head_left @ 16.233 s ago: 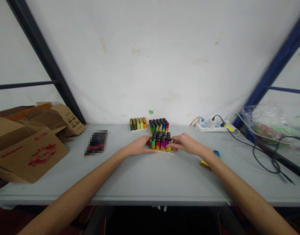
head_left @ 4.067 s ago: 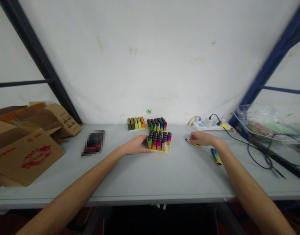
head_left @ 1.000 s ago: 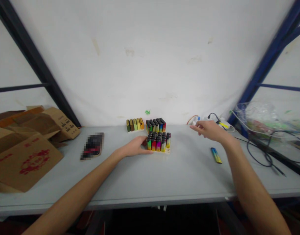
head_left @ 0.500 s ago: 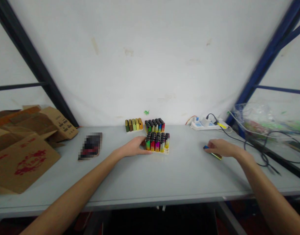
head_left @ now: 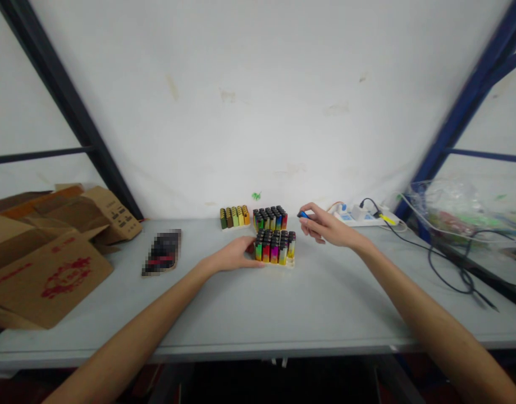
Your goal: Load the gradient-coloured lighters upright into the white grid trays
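Note:
My left hand (head_left: 236, 253) grips the left side of a pale tray (head_left: 290, 264), its thumb along the front and its fingers partly hidden behind. Several colourful lighters (head_left: 274, 251) with dark tops stand upright in that tray, and bare slots show at its front right corner. Just right of the tray and above the table, my right hand (head_left: 328, 226) pinches a lighter (head_left: 303, 214). Its blue and black end points left; the rest is covered by my fingers.
Behind stand a second group of dark-topped lighters (head_left: 271, 216) and a tray of green-to-yellow lighters (head_left: 234, 217). Cardboard boxes (head_left: 51, 269) and a blurred-out dark item (head_left: 161, 252) lie left. A power strip (head_left: 359, 216), black cable (head_left: 464, 280) and plastic bag (head_left: 447, 207) are right.
My right hand has carried the lighter up and left from the right part of the table to beside the tray. My left hand keeps its hold on the tray. The view has shifted slightly.

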`<state>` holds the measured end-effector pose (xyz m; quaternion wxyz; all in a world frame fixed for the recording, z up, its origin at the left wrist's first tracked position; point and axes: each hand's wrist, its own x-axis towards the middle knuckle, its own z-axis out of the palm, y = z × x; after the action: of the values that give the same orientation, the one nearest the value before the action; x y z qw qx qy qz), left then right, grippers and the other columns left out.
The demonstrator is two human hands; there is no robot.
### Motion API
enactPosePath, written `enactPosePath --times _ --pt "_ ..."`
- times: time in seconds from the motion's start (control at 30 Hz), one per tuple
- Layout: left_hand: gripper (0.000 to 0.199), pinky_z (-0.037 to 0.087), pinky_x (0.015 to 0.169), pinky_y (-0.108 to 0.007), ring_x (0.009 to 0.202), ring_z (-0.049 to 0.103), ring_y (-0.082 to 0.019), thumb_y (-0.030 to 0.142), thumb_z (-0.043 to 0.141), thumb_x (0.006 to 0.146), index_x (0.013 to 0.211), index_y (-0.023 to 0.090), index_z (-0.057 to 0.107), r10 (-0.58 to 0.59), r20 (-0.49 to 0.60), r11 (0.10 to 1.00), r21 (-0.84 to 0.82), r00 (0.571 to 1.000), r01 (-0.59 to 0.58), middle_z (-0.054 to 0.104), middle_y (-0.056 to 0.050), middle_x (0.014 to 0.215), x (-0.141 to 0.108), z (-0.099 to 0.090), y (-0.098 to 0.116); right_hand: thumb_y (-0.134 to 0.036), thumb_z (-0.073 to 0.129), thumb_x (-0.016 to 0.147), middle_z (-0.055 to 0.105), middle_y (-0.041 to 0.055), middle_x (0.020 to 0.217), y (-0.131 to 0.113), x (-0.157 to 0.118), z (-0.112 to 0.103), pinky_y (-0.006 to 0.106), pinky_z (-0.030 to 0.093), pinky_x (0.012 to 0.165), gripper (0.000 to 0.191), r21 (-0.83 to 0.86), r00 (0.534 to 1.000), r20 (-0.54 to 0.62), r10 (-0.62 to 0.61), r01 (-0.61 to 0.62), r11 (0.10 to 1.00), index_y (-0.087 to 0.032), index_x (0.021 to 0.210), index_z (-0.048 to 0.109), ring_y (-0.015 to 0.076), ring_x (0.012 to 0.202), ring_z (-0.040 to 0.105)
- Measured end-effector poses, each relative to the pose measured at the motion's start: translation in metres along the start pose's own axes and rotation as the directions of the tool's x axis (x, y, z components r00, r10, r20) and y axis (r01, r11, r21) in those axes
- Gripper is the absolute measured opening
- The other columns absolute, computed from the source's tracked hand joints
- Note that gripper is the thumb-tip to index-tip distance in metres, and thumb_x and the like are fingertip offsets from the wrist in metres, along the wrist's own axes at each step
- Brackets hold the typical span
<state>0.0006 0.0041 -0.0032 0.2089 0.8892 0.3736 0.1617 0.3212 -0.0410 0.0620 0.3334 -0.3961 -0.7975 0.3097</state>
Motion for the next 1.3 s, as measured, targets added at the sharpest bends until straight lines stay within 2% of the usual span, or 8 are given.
enactPosePath --times 0.1,0.17,0.3,0.43,0.67,0.9,1.07,1.3 --pt "0.066 0.052 0.076 -0.037 0.086 0.065 -0.029 0.07 0.074 0.073 0.108 0.015 0.066 0.002 0.003 1.0 0.021 1.0 -0.003 0.071 -0.01 0.101 0.001 0.0 0.001 -0.054 0.047 0.102 0.056 -0.0043 0.073 0.01 0.007 0.022 0.023 0.039 0.055 0.037 -0.107 0.976 -0.21 -0.058 0.036 0.994 -0.023 0.12 0.049 0.0115 0.059 0.048" --pt "0.064 0.052 0.077 -0.037 0.086 0.065 -0.028 0.069 0.074 0.074 0.107 0.015 0.066 0.007 0.0 0.999 0.032 1.0 -0.007 0.071 -0.01 0.1 0.001 -0.001 0.002 -0.053 0.047 0.102 0.057 -0.002 0.076 0.014 0.007 0.034 0.025 0.039 0.061 0.035 -0.176 0.948 -0.303 -0.094 0.042 0.984 -0.021 0.109 0.055 0.0132 0.066 0.051" --pt "0.062 0.052 0.076 -0.036 0.086 0.065 -0.028 0.067 0.074 0.075 0.108 0.015 0.066 0.021 0.007 0.999 0.024 1.0 -0.021 0.071 -0.009 0.1 0.001 -0.002 0.004 -0.059 0.045 0.099 0.05 -0.0016 0.067 0.015 0.006 0.048 0.026 0.034 0.06 0.048 -0.242 0.904 -0.42 -0.086 -0.02 0.97 -0.019 0.072 0.051 0.0132 0.064 0.046" --pt "0.062 0.052 0.077 -0.035 0.087 0.066 -0.027 0.064 0.075 0.076 0.111 0.014 0.066 0.032 0.017 0.999 0.007 0.999 -0.032 0.072 -0.009 0.102 0.001 -0.002 0.005 -0.06 0.048 0.094 0.037 -0.0033 0.057 0.016 0.004 0.055 0.026 0.025 0.054 0.054 -0.255 0.873 -0.486 -0.043 -0.095 0.962 -0.021 0.058 0.04 0.0109 0.056 0.036" --pt "0.064 0.052 0.078 -0.035 0.087 0.066 -0.027 0.066 0.074 0.075 0.111 0.014 0.066 0.02 0.008 0.999 0.04 1.0 -0.021 0.071 -0.009 0.101 0.001 -0.001 0.003 -0.046 0.043 0.086 0.034 -0.0029 0.055 0.014 0.001 0.062 0.026 0.023 0.053 0.038 -0.273 0.879 -0.477 -0.019 -0.128 0.953 -0.021 0.057 0.039 0.0111 0.054 0.036" --pt "0.063 0.052 0.079 -0.036 0.089 0.065 -0.028 0.066 0.074 0.076 0.111 0.015 0.066 0.014 0.007 1.0 0.023 1.0 -0.014 0.072 -0.009 0.103 0.001 -0.001 0.002 -0.052 0.046 0.095 0.043 -0.003 0.059 0.011 0.0 0.059 0.027 0.028 0.057 0.043 -0.29 0.893 -0.447 -0.054 -0.087 0.953 -0.02 0.065 0.046 0.0125 0.057 0.042" --pt "0.063 0.052 0.075 -0.035 0.088 0.066 -0.028 0.067 0.074 0.075 0.109 0.015 0.066 0.008 0.013 1.0 0.021 1.0 -0.008 0.072 -0.009 0.101 0.001 -0.002 0.004 -0.049 0.044 0.103 0.061 0.0004 0.076 0.013 -0.003 0.054 0.027 0.037 0.064 0.034 -0.335 0.922 -0.37 -0.112 -0.02 0.942 -0.02 0.091 0.056 0.0156 0.067 0.054" --pt "0.06 0.052 0.074 -0.035 0.087 0.066 -0.028 0.067 0.073 0.075 0.106 0.016 0.066 0.005 0.012 1.0 0.02 1.0 -0.005 0.072 -0.009 0.099 0.0 -0.002 0.005 -0.05 0.045 0.105 0.061 0.0044 0.08 0.014 -0.007 0.046 0.029 0.041 0.069 0.039 -0.515 0.931 -0.245 -0.269 0.11 0.85 -0.02 0.081 0.056 0.0171 0.072 0.055"
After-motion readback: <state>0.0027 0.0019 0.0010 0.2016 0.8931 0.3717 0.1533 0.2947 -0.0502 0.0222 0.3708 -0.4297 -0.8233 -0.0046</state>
